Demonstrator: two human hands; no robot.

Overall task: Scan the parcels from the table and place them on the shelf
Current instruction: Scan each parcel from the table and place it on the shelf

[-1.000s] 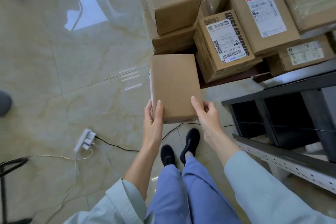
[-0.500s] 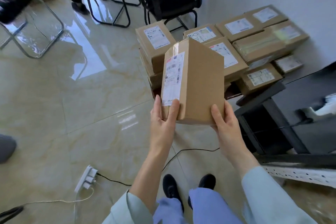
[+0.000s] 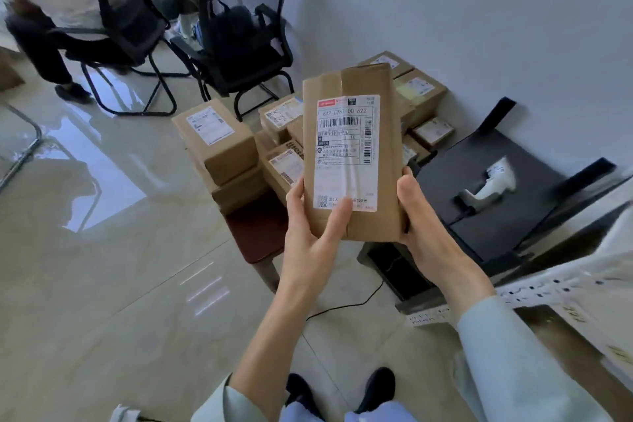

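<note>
At the centre of the frame, a cardboard parcel [image 3: 352, 154] is gripped upright by its lower edges, left hand [image 3: 313, 233] and right hand [image 3: 423, 226] each clasped around a side. A second ago its plain face showed; now the shipping label [image 3: 347, 151] faces the camera. A white barcode scanner [image 3: 488, 187] lies on the black table [image 3: 486, 226] at right, so scanning looks imminent.

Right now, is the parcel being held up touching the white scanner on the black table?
Apart. The head view shows the parcel raised in both hands, with bare black table between it and the scanner.
</note>
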